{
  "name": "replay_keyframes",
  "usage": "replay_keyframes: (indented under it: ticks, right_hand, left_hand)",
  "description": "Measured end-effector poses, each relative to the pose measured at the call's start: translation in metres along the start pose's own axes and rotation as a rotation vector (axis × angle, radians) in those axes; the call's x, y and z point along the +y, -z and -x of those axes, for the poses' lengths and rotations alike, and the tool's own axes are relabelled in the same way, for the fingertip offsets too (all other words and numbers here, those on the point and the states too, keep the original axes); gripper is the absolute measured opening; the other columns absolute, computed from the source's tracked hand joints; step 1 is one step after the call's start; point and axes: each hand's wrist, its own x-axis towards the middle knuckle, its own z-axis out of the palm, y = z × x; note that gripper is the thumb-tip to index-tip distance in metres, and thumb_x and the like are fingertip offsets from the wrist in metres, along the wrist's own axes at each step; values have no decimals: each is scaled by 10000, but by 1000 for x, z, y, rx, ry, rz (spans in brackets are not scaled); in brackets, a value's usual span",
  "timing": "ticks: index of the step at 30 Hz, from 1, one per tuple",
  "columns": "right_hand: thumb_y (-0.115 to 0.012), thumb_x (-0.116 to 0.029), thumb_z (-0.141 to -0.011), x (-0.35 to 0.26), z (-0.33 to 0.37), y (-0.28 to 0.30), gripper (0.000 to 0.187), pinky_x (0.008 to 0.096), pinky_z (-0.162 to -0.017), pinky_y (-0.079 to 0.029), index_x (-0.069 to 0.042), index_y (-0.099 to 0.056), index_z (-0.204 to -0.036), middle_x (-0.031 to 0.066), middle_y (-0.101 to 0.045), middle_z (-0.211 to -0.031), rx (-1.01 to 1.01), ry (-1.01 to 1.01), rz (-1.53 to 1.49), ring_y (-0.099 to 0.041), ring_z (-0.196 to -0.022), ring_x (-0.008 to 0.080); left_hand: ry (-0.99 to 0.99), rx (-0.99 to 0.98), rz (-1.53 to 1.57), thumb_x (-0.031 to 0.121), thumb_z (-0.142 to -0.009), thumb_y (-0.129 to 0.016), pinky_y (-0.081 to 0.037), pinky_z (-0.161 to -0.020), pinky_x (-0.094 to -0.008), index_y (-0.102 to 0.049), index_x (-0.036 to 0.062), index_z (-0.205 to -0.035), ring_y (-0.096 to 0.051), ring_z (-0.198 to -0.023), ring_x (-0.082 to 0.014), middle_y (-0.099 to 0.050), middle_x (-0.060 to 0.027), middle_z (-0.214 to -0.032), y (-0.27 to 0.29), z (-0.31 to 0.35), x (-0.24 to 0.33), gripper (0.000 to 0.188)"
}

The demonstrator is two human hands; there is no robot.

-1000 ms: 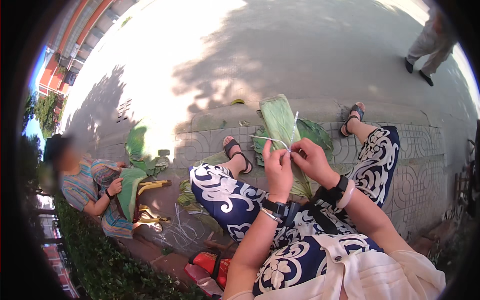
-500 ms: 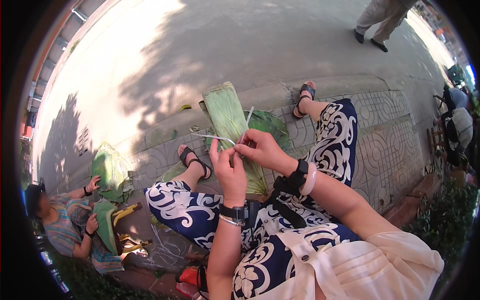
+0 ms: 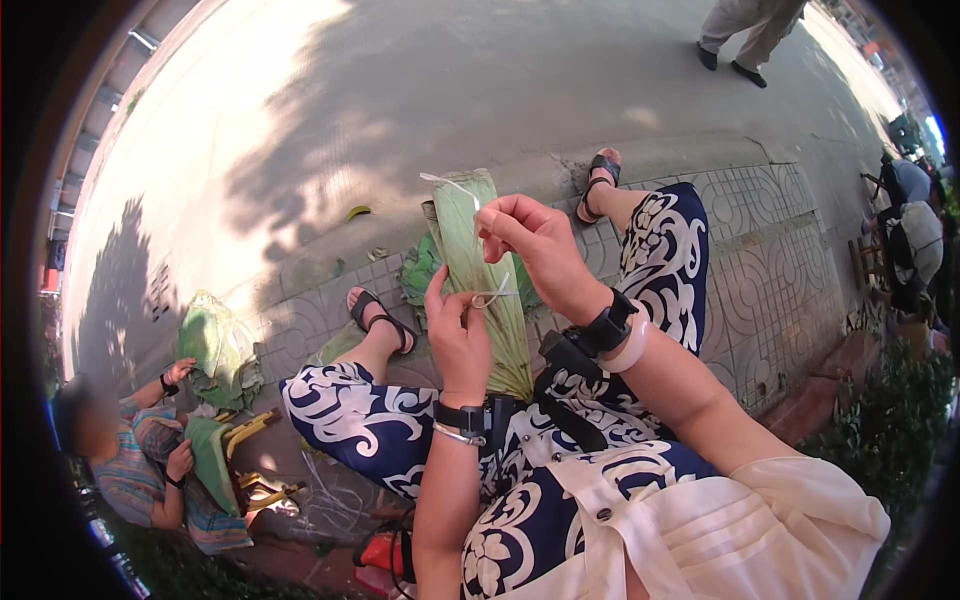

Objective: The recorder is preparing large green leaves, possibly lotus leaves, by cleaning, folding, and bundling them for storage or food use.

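A tall folded bundle of large green leaves (image 3: 462,243) stands between my knees, narrowing toward its lower end. My left hand (image 3: 460,345) is in front of the bundle, thumb and fingers pinched on a thin white string (image 3: 500,289) that curls into a loop there. Higher and to the right, my right hand (image 3: 545,250) has its fingers closed on a stretch of the same-looking white string. A loose end (image 3: 447,182) sticks out to the left above that hand. Whether both hands hold one string cannot be made out.
At left a seated person (image 3: 125,465) handles a stack of green leaves (image 3: 215,345) and a folded leaf (image 3: 210,465). White strings (image 3: 335,495) and a red bag (image 3: 378,550) lie on the ground nearby. Another person (image 3: 750,40) stands far right; bushes (image 3: 885,440) line the right.
My right hand has moved up and right, away from my left hand, with the string. A loop now shows by the left fingers, which stay near the same place.
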Motion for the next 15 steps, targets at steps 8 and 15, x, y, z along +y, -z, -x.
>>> replay_keyframes:
  ticks: [8,15]
  right_hand:
    - [-695,-422,-829,84,57,9,761,381,-1026,-390,83,-414,-1323,252,-451,-1328,-182,215,854,-470,-1232,356]
    - [-705,-115,-798,82,57,13,682,280,-901,-455,17,-394,-1391,87,-580,-1200,-152,-339,114,-551,-1047,133]
  left_hand:
    - [476,146,650,193,-972,-494,-450,-917,-315,-580,-49,-1141,-563,-1125,-226,-513,-152,-1320,2,-1,-22,307]
    - [664,13,1069,304,-1008,-393,-419,-1012,-433,-463,2,-1261,-460,-1273,-280,-505,-145,-1322,21,-10,-7,400]
